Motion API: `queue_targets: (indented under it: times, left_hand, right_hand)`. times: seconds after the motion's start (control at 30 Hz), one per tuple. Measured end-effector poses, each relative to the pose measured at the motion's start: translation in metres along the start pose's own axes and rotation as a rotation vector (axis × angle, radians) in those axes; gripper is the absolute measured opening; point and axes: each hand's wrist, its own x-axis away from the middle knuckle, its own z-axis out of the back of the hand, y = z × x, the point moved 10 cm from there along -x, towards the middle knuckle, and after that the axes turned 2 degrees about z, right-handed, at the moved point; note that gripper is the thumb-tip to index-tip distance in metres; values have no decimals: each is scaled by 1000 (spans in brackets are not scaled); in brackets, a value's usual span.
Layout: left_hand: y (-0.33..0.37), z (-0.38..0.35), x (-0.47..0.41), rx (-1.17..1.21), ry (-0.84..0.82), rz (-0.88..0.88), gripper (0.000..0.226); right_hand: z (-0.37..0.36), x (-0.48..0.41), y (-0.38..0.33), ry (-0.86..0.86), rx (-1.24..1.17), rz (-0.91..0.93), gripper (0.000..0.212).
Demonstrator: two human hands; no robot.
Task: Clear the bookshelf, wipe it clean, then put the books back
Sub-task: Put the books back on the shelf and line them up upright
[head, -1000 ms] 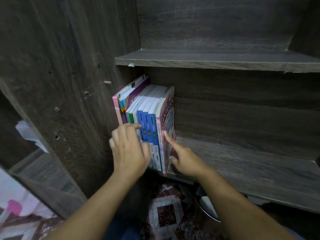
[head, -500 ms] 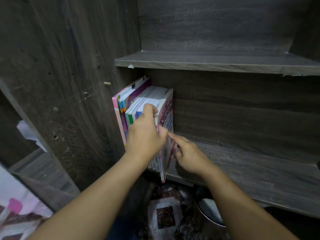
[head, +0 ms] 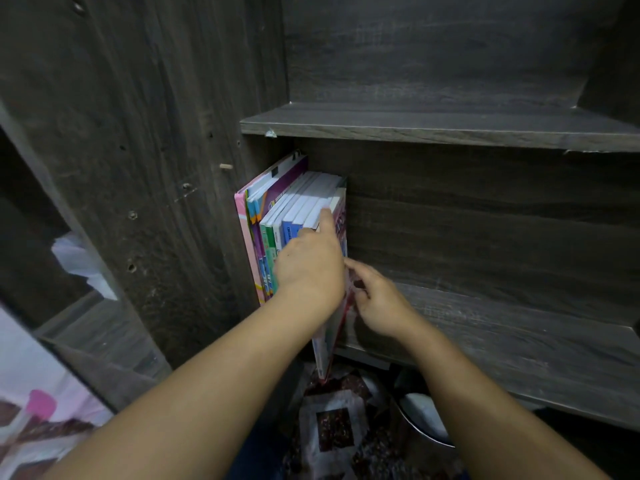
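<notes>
Books [head: 294, 216] stand at the shelf's [head: 519, 327] left end.

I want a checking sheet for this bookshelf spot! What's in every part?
Surface: dark wooden shelf, carrying the books.
Job's things: row of books upright at the shelf's left end; rightmost book sticks out past the front edge.
Clutter: nothing seen on the shelf.
Grips: left hand on the row's top, its grip hidden; right hand pinches the rightmost book.
Cables: nothing seen.
Surroundings: upper shelf above; white crumpled stuff in the left compartment; patterned mat and metal bowl below.
</notes>
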Motion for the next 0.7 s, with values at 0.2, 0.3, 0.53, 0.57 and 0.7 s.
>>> queue_targets:
  times: [0.2, 0.3, 0.53, 0.57, 0.7]
  left_hand:
    - [-12, -5, 18, -20, -85, -41, 98]
    - [-19, 1, 26, 4, -103, -76, 95]
    - [-57, 23, 48, -91, -220, -39, 94]
    - [-62, 28, 51, -108, -219, -35, 93]
    - [-81, 43, 58, -129, -190, 3, 90]
  right_hand:
    - [10, -12, -8, 46, -183, -75, 68]
    - [18, -19, -27, 74, -227, -90, 63]
    - [28, -43, -82, 41, -126, -17, 55]
    - [26, -47, -90, 17, -80, -7, 53]
    - [13, -60, -101, -68, 68, -71, 43]
